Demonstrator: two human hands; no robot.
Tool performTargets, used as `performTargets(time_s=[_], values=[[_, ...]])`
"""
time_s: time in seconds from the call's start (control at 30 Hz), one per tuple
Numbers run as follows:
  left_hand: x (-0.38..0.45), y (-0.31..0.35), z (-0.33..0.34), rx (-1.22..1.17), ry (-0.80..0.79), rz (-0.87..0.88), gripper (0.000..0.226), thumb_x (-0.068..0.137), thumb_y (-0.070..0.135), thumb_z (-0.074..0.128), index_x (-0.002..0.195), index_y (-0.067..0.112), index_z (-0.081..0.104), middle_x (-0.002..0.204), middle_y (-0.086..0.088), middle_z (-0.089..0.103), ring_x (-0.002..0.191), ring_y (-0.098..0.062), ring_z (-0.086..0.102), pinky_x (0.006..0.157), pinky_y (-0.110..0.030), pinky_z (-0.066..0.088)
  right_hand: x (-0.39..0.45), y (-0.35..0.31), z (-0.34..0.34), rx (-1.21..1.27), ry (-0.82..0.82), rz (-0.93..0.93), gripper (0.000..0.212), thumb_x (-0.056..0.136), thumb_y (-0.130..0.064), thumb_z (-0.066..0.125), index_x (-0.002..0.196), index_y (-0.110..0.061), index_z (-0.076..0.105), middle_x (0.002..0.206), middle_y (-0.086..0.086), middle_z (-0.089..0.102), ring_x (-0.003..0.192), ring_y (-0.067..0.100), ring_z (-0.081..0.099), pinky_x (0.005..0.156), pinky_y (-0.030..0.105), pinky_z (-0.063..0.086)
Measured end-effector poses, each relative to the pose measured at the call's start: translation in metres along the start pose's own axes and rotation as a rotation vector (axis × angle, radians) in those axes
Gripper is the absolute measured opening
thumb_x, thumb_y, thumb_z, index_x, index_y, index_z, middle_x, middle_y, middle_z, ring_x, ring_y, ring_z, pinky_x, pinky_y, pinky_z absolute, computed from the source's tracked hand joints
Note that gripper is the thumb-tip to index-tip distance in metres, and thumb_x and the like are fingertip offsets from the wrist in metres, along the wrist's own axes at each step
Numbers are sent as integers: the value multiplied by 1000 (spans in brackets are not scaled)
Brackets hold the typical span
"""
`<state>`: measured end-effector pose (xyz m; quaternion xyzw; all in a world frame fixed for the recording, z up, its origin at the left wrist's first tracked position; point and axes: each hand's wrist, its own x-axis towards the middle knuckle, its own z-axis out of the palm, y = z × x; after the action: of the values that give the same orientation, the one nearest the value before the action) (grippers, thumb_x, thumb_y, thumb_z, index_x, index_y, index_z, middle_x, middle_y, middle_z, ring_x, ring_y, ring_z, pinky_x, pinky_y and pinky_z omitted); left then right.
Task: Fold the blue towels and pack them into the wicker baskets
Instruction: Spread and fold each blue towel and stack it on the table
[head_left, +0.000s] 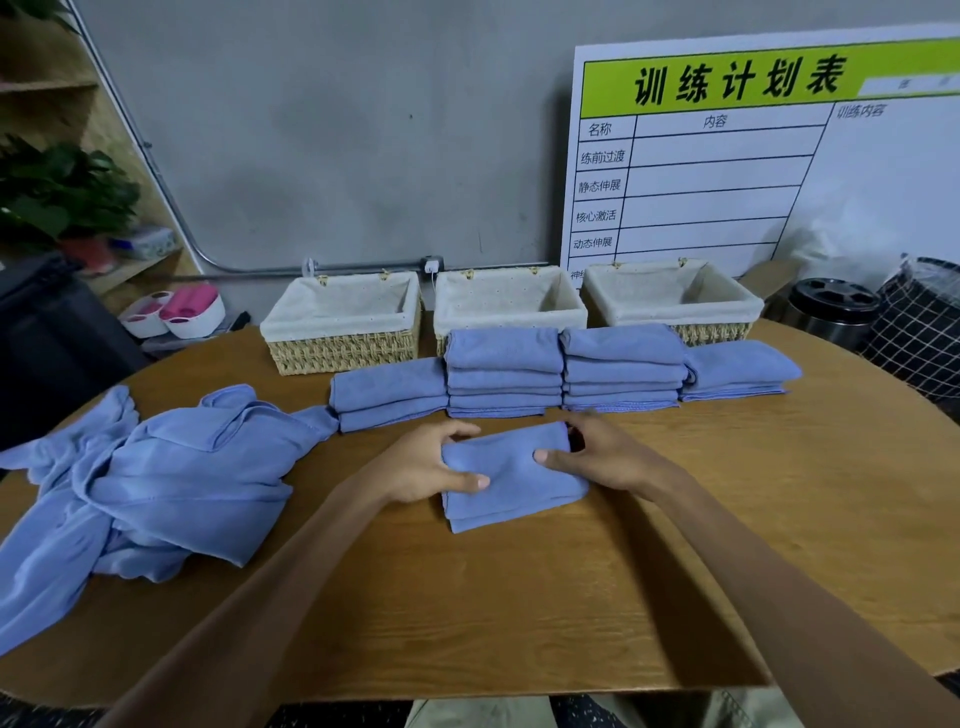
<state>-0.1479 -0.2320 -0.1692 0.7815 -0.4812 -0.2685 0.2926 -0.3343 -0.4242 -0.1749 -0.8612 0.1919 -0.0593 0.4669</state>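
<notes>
Two hands: we hold the small folded blue cloth towel (511, 475) at its ends, left hand (431, 465) gripping the left edge, right hand (597, 457) gripping the right, thumbs on top.
Place: it lies on the round wooden table (519, 597), just in front of the stacks of folded blue towels (561, 371).
Doing it well: we judge we should square the edges and press flat before lifting.
Long axis: roughly left to right, slightly tilted; layered edges face us.
Baskets: three lined wicker baskets (506, 304), behind the stacks, show only lining.
</notes>
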Motion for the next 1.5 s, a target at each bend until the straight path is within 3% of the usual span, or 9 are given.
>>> performTargets(time_s=[0.13, 0.3, 0.6, 0.73, 0.87, 0.97, 1.2, 1.37, 1.5], values=[[-8, 7, 3, -272, 5, 14, 40, 78, 34, 86, 114, 30, 70, 114, 14, 70, 105, -3, 65, 96, -31, 52, -8, -7, 9, 251, 81, 23, 34, 90, -31, 73, 113, -13, 56, 108, 3, 71, 98, 15, 69, 86, 37, 57], [-17, 2, -23, -450, 218, -67, 57, 64, 54, 89, 110, 28, 67, 120, 13, 62, 116, -10, 57, 98, -31, 49, 5, -44, 23, 404, 179, 29, 33, 90, -30, 72, 114, -11, 60, 112, 1, 70, 101, 14, 68, 83, 26, 57], [16, -38, -167, -599, 626, -137, 30, 81, 24, 82, 95, 17, 57, 101, -8, 64, 85, -19, 63, 69, -30, 54, 153, -160, 42, -6, 336, -155, 34, 88, -21, 72, 105, -16, 42, 93, 9, 52, 78, 22, 48, 59, 26, 35], [48, -85, -158, -429, 619, -243, 34, 82, 29, 82, 91, 14, 53, 91, -6, 57, 85, -21, 55, 66, -31, 47, 200, -152, 61, -279, 265, -24, 31, 94, -17, 60, 119, -12, 43, 115, 19, 50, 94, 33, 54, 72, 33, 45], [62, -112, -123, -190, 635, -214, 34, 86, 37, 77, 94, 15, 52, 85, 1, 52, 73, -15, 49, 62, -30, 39, 201, -130, 91, -415, 342, -12, 32, 99, -29, 36, 128, -16, 39, 107, 18, 62, 90, 33, 57, 73, 39, 44], [62, -115, -117, -133, 642, -173, 36, 86, 39, 76, 101, 15, 55, 91, 2, 57, 78, -15, 53, 63, -28, 41, 192, -130, 98, -500, 256, -17, 19, 99, -11, 41, 118, -9, 45, 122, 23, 55, 95, 36, 55, 75, 40, 39], [71, -108, -125, -40, 529, -227, 38, 88, 39, 74, 103, 11, 53, 90, 2, 51, 84, -18, 49, 58, -20, 34, 198, -142, 101, -658, 285, 47, 41, 95, 4, 54, 135, 5, 48, 141, 19, 30, 113, 33, 57, 88, 36, 49], [74, -123, -131, -143, 429, -308, 69, 85, 54, 73, 133, 9, 53, 130, -4, 55, 116, -23, 53, 98, -36, 44, 190, -135, 86, -796, 234, -81, 20, 97, 0, 47, 115, -2, 56, 124, 22, 52, 107, 38, 58, 76, 37, 41], [73, -123, -125, -174, 459, -289, 34, 85, 50, 73, 89, 22, 53, 89, 4, 52, 82, -16, 51, 76, -30, 44, 194, -127, 87, -684, 275, -118, 9, 96, -8, 39, 102, -10, 45, 103, 15, 61, 85, 30, 60, 68, 42, 43]])
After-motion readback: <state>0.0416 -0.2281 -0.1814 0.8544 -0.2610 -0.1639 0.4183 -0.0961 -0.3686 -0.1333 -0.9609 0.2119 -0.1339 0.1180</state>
